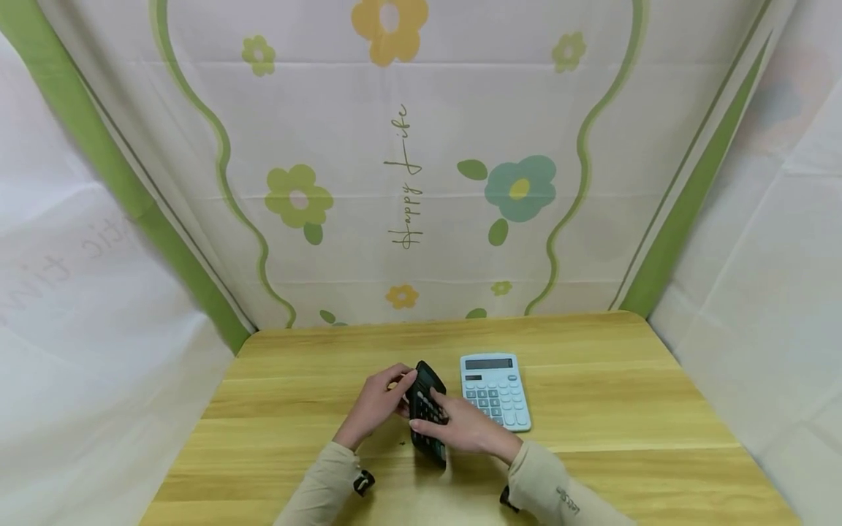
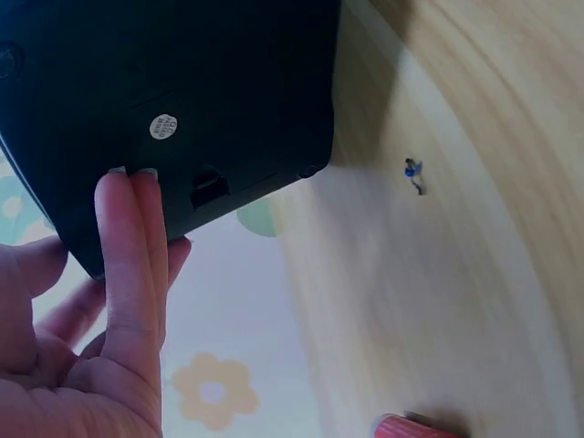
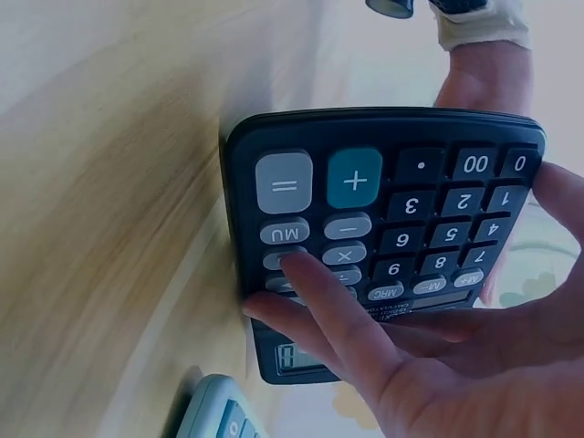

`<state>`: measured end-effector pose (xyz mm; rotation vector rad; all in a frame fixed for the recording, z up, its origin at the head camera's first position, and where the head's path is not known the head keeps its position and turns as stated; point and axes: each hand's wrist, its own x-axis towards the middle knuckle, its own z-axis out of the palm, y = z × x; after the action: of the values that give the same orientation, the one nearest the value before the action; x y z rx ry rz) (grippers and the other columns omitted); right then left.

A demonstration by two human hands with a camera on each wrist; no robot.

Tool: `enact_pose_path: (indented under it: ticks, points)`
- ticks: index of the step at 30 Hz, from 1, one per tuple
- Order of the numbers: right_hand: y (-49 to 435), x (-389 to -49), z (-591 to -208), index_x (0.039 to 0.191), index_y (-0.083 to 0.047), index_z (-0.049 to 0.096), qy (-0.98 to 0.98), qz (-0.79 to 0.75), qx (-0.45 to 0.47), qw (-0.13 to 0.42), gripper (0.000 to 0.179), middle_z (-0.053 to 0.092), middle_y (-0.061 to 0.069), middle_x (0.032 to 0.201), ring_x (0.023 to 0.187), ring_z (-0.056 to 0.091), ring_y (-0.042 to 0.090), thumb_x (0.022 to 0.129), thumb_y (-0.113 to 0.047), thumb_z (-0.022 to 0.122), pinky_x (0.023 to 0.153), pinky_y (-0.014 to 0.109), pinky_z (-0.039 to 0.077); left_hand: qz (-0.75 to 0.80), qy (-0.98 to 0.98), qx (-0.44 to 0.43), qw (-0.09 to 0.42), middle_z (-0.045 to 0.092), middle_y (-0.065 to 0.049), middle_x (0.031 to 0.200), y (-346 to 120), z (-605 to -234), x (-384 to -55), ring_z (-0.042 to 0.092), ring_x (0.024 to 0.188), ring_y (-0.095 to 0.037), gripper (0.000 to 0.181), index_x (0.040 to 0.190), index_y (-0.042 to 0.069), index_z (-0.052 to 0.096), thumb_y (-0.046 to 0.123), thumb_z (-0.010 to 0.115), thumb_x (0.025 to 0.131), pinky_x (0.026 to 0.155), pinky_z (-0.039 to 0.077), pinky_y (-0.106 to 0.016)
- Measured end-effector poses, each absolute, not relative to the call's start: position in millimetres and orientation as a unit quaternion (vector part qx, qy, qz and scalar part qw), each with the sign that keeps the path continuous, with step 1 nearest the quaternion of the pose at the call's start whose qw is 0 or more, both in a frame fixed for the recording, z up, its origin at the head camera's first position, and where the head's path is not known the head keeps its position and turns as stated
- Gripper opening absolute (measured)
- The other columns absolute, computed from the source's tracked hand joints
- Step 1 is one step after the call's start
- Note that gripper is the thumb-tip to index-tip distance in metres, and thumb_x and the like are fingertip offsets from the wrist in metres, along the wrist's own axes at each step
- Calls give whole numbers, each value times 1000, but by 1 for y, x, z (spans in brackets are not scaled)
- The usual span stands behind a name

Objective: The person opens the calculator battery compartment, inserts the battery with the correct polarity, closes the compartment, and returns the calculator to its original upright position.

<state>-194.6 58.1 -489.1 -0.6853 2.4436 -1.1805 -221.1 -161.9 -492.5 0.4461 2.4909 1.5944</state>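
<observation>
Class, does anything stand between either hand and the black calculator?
Nothing visible does. The left hand touches the back of the black calculator, and the right hand touches its keyed face. The light blue calculator lies to the right, not between them.

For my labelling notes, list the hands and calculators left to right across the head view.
Left hand → black calculator → light blue calculator. The right hand overlaps both calculators, so it is left out.
</observation>
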Motion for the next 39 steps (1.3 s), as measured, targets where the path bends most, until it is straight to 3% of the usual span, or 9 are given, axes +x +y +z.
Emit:
enact_pose_path:
  ticks: [7,12,14,18,21,25,29,35,39]
  points:
    - [65,-198,-491,161,4,26,848,-443,-226,186,94,44,28,157,136,55,42,101,-62,55,107,59,49,551,808,165,126,63,-18,137,-166,-496,-221,74,84,-24,45,149,15,56,39,49,111,78,63,-50]
    - [70,-203,-493,163,-1,24,843,-454,-218,190,94,39,25,162,144,47,42,100,-63,55,111,61,45,530,809,201,154,54,-15,149,-175,-498,-222,68,110,-33,44,155,20,47,33,44,113,89,60,-51]
    - [71,-204,-494,164,-3,23,838,-461,-217,195,94,38,24,162,146,45,42,100,-63,55,112,62,43,517,813,211,163,50,-10,154,-178,-500,-222,62,122,-34,47,157,25,44,33,49,111,96,57,-52]
    - [73,-208,-495,165,-6,20,830,-471,-215,208,92,34,24,165,148,40,45,101,-62,56,114,66,39,485,820,237,188,40,-5,163,-180,-502,-219,49,140,-35,80,163,34,28,35,73,98,110,47,-55]
    - [74,-210,-495,167,-10,19,815,-491,-213,221,90,30,25,166,146,42,46,101,-59,57,114,67,39,473,820,247,205,34,-9,166,-177,-507,-215,42,147,-37,110,165,40,11,35,87,85,117,40,-56]
    - [74,-212,-498,168,-12,12,743,-574,-223,262,83,26,30,166,142,48,44,106,-44,57,112,55,47,469,824,253,194,27,-14,168,-168,-515,-211,34,153,-37,132,163,46,-2,34,95,75,123,31,-58]
    - [75,-213,-500,168,-13,4,687,-624,-229,294,83,25,32,165,144,47,41,108,-34,57,112,45,48,449,841,256,159,28,-15,168,-158,-517,-209,32,154,-36,143,163,44,-8,34,99,69,123,30,-61]
    - [79,-213,-499,168,-15,4,689,-624,-228,290,84,25,29,166,146,44,41,107,-34,58,116,51,43,415,865,250,131,28,-15,169,-151,-515,-208,44,146,-39,145,162,47,-12,39,99,69,113,42,-61]
    - [83,-213,-498,168,-15,7,717,-601,-226,273,85,31,26,165,150,37,42,106,-39,59,118,62,36,410,869,249,123,25,-12,170,-150,-516,-208,48,144,-40,144,162,48,-11,41,98,68,112,44,-61]
